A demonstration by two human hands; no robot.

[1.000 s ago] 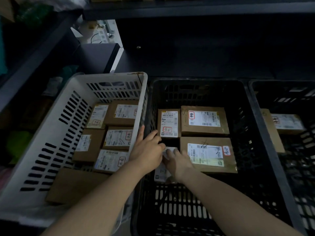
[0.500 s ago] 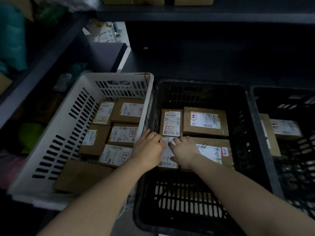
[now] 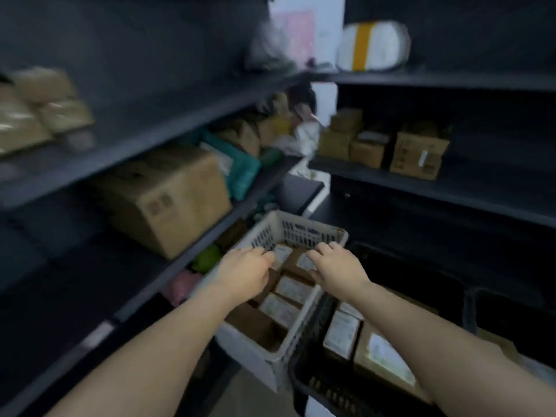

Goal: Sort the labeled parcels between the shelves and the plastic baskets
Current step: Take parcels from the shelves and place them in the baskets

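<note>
Dark shelves (image 3: 168, 136); parcels (image 3: 293, 288) under fingers (image 3: 321, 250) (blurred)

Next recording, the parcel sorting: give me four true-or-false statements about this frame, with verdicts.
1. The left hand and the right hand are both over the white basket. True.
2. The white basket is empty. False: labeled parcels lie in it.
3. A white bundle with a yellow band sits on the upper right shelf. True.
4. The black basket stands left of the white basket. False: it stands to its right.
</note>
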